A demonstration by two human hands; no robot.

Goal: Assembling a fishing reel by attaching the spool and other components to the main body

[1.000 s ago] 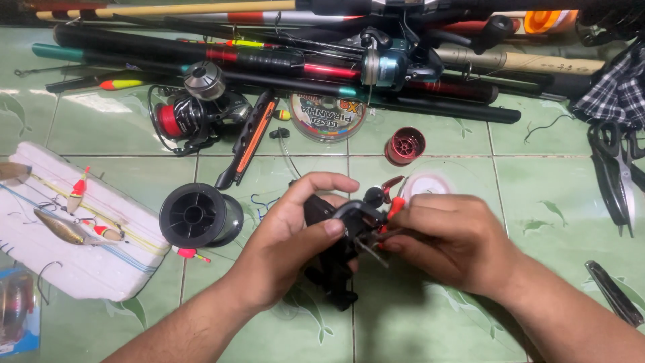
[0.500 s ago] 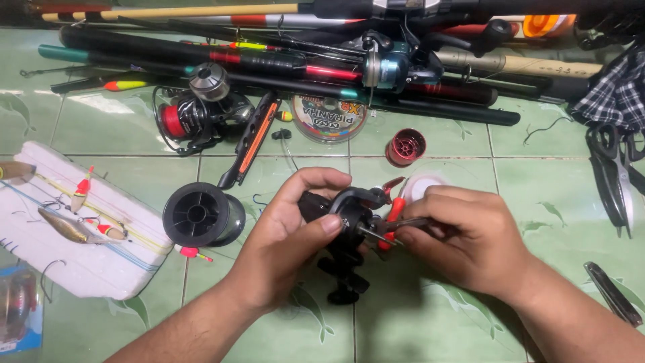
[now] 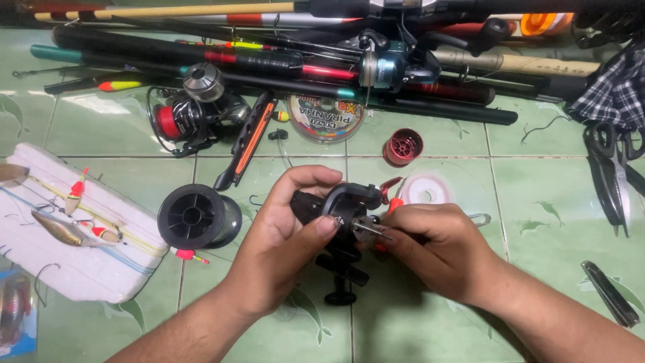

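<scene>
Far left: a white foam block (image 3: 80,262) wound with line and carrying small floats and a metal spoon lure (image 3: 57,228) lies on the green tiled floor (image 3: 551,296). Beside it to the right, a black empty line spool (image 3: 196,216) lies on its side, with a small red-tipped float (image 3: 187,255) just below it. Behind these, a spinning reel with red line (image 3: 191,114) rests near a black and orange tool (image 3: 245,141). Centre: the left hand (image 3: 285,252) grips a black fishing reel body (image 3: 339,215) held just above the floor, its fingers curled over the top and its thumb pressed against the near side; the reel's foot and handle knob (image 3: 340,296) hang below the hands. The right hand (image 3: 437,249) meets the reel from the other side, its fingers closed around a thin metal shaft (image 3: 371,230) that projects from the reel; a red-orange part (image 3: 395,204) shows just above its knuckles. Behind the hands lie a clear flat spool of line (image 3: 327,117), a small red spool (image 3: 403,146) and a white spool (image 3: 424,191). Along the top edge, a bundle of fishing rods (image 3: 269,60) lies crosswise. Right: scissors (image 3: 608,175) lie near a checked cloth (image 3: 615,87), and a dark folding knife (image 3: 610,294) lies well apart at the lower right.
</scene>
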